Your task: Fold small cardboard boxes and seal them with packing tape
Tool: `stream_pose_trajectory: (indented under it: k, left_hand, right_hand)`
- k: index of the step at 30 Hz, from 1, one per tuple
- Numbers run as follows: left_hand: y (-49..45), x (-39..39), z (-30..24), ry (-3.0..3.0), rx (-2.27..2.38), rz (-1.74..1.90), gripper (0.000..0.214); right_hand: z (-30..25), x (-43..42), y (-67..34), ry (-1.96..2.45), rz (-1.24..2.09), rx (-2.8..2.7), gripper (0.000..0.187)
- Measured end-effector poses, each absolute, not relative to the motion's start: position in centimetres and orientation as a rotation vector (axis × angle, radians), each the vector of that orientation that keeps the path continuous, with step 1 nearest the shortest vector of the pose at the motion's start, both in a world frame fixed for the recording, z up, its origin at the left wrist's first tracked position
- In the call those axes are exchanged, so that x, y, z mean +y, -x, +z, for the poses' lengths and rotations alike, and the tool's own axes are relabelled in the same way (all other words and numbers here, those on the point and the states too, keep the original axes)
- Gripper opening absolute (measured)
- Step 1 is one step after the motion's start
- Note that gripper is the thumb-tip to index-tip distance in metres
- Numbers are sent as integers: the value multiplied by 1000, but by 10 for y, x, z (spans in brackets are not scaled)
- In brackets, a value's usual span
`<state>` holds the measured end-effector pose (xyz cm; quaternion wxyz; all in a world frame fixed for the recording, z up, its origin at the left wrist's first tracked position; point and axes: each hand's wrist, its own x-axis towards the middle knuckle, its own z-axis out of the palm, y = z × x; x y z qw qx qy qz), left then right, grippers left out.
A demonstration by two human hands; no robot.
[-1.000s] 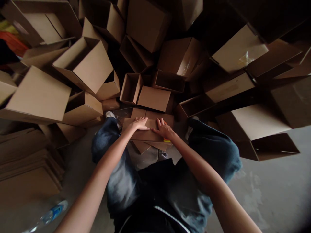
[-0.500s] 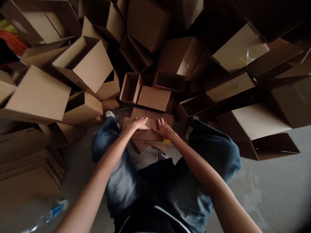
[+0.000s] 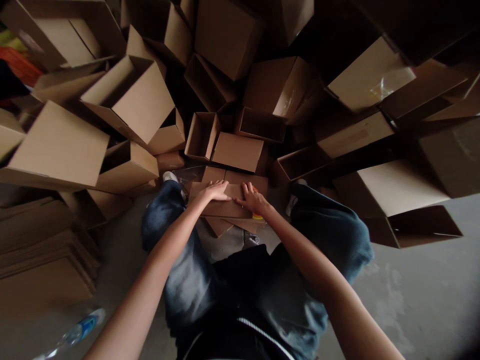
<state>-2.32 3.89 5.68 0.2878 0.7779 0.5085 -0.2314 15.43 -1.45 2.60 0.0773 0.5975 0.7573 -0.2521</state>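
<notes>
Both my hands lie flat on top of a brown cardboard box [image 3: 221, 204], which sits low between my knees. My left hand [image 3: 213, 191] rests on its left part with the fingers spread. My right hand [image 3: 253, 199] rests near its right end, close to a small orange and yellow object [image 3: 257, 216] that is partly hidden behind that hand and may be a tape roll. More flat cardboard lies under the box, and an open carton [image 3: 201, 136] stands just beyond it.
Several open cardboard boxes [image 3: 131, 100] lie piled in front and to both sides. A stack of flat cardboard [image 3: 41, 255] lies at the left, and a plastic water bottle [image 3: 80, 327] lies on the concrete floor [image 3: 412, 285]. My dark jeans and shoes frame the hands.
</notes>
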Motion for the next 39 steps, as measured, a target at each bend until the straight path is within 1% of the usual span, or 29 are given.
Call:
stream_pose_trajectory:
  k: [7,12,17,21,29,39]
  left_hand:
    - [23,38,59,-2078,1356,-623,76]
    - [24,39,55,-2076,1361,-620,78]
    - [21,37,58,-2078,1362,-644,76]
    - [20,36,58,-2063,1375,-635,76]
    - [22,40,36,-2086,1300,-624,81]
    - [12,33,42,-2060,1343,-587,80]
  right_hand:
    - [24,-15,-155,-1798,-768,2273,76]
    - [20,-14,-156,-1801,-766,2285,78]
    - [19,-14,-155,-1800,-753,2289,81]
    - [23,-15,-155,-1793,-745,2280,78]
    - [32,-14,-154,-1780,-777,2262,71]
    - [28,-9,-158,-1751,-852,2260,70]
